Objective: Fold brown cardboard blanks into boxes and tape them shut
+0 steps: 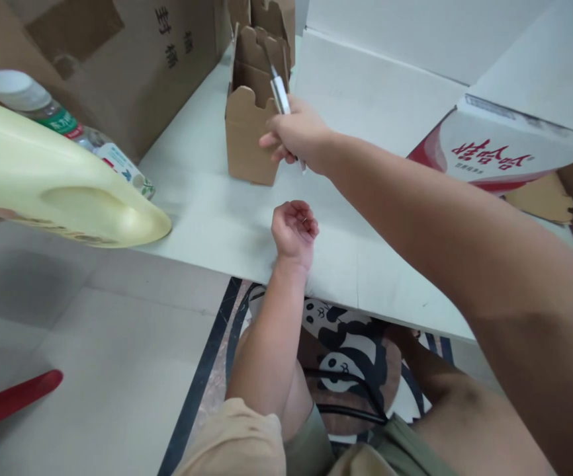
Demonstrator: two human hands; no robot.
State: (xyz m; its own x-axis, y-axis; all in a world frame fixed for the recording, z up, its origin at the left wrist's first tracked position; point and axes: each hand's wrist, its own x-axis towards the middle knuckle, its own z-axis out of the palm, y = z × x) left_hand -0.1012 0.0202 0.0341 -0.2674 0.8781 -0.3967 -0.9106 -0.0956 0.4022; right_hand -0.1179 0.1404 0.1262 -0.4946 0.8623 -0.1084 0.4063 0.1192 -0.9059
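My right hand (299, 135) is wrapped round a slim tool with a white handle (280, 94) and a thin dark tip pointing up and away. The tip is over the small open-topped brown cardboard box (251, 139), which stands upright on the white table (197, 198); whether they touch cannot be told. My left hand (295, 228) rests palm up near the table's front edge, its fingers loosely curled with nothing seen in them. It lies below my right hand, apart from the box.
At the left stand a pale yellow jug (68, 178), a clear bottle (58, 119) and a large carton (132, 66). Another small box (279, 16) is behind. A white and red carton (499, 149) and flat cardboard (542, 198) lie right.
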